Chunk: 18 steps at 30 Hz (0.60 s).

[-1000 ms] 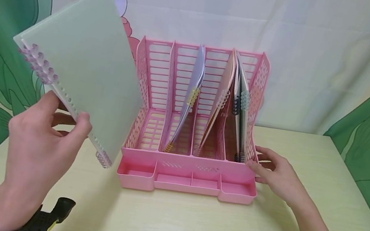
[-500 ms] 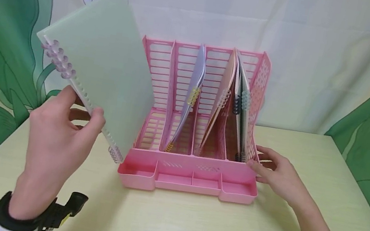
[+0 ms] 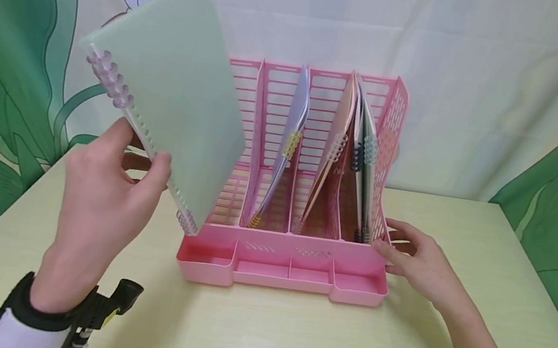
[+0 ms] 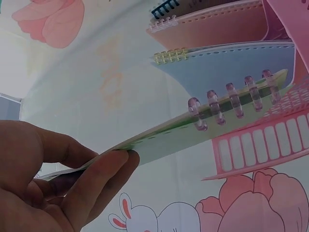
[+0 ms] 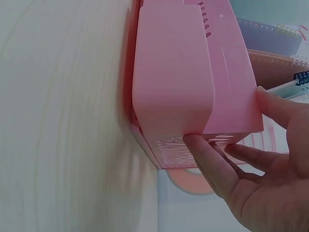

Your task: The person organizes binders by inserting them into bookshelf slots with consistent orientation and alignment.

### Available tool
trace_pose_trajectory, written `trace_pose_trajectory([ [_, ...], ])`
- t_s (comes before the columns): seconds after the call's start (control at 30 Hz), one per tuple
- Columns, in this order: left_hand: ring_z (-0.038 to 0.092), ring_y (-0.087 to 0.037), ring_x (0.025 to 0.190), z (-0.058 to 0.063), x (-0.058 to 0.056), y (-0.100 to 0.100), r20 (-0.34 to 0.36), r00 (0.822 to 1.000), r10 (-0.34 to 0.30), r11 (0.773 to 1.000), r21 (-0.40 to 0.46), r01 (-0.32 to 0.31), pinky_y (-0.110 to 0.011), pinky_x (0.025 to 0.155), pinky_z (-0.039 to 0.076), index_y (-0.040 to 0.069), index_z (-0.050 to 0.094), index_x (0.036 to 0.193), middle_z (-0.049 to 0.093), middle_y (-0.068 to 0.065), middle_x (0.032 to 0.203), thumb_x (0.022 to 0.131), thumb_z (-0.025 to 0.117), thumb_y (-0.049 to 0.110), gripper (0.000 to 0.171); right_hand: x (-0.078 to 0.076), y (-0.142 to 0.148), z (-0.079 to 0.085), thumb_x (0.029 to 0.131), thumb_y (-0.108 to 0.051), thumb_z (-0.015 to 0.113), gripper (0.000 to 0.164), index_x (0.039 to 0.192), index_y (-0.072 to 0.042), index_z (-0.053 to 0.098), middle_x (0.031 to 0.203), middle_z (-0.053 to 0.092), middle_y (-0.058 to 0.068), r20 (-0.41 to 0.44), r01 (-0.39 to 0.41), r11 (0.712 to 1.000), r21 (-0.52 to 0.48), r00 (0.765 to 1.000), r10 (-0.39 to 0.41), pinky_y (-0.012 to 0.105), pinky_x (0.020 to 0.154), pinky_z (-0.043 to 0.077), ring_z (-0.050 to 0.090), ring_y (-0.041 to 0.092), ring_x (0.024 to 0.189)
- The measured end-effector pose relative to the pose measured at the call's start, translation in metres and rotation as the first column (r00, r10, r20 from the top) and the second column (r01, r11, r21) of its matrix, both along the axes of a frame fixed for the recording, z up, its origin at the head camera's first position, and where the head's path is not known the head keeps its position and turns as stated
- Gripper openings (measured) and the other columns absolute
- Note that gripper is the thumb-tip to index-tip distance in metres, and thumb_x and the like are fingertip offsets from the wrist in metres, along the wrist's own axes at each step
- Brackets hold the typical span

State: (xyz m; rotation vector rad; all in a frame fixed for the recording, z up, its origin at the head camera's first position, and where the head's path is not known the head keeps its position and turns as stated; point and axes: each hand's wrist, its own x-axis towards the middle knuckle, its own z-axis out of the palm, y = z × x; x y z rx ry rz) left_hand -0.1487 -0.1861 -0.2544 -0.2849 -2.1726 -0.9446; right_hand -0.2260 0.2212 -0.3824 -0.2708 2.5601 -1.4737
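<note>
In the head view my left hand [image 3: 111, 195] pinches a pale green ring-bound notebook [image 3: 176, 95] by its spine, thumb in front and fingers behind. The notebook is tilted, its lower corner overlapping the front left of a pink desk file organizer [image 3: 268, 240]. Purple rings [image 4: 234, 101] line its spine in the left wrist view. My right hand [image 3: 414, 261] grips the organizer's front right corner, thumb on the edge and fingers along the perforated side. A blue notebook [image 3: 296, 103] leans in the second slot from the left, and a pink notebook [image 3: 338, 128] in the third.
The rightmost slot holds a notebook with teal rings [image 3: 369, 151] beside one with black rings [image 3: 356, 157]. Small open compartments [image 3: 260, 268] run along the organizer's front. It stands on a pale wood table [image 3: 274, 333] before a printed curtain [image 3: 467, 76].
My left hand has carried the green notebook rightward and slightly up, so it now overlaps the organizer's left slot. My right hand stays at the organizer's corner.
</note>
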Motion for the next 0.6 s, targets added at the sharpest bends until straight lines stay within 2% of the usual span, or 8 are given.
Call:
trace_pose_trajectory([
  [0.23, 0.073, -0.030, 0.086, -0.003, -0.008, 0.001, 0.040, 0.999, 0.021, 0.999, -0.034, -0.020, -0.006, 0.065, 0.046, 0.003, 0.061, 0.132, 0.072, -0.011, 0.112, 0.096, 0.066, 0.003, 0.036, 0.000, -0.001, -0.001, 0.099, -0.035, 0.070, 0.075, 0.157, 0.000, 0.036, 0.147, 0.048, 0.026, -0.003, 0.003, 1.000, 0.003, 1.000, -0.003, 0.045, 0.084, 0.060, 0.056, 0.043, 0.122],
  [0.6, 0.071, -0.030, 0.090, -0.007, -0.021, 0.001, 0.096, 0.995, 0.020, 0.999, -0.044, -0.016, -0.022, 0.060, 0.042, 0.004, 0.061, 0.132, 0.071, -0.013, 0.112, 0.097, 0.067, 0.003, 0.035, 0.000, 0.000, 0.000, 0.100, -0.034, 0.069, 0.075, 0.157, -0.001, 0.035, 0.146, 0.048, 0.026, 0.002, 0.004, 1.000, 0.002, 1.000, -0.004, 0.045, 0.085, 0.060, 0.056, 0.043, 0.122],
])
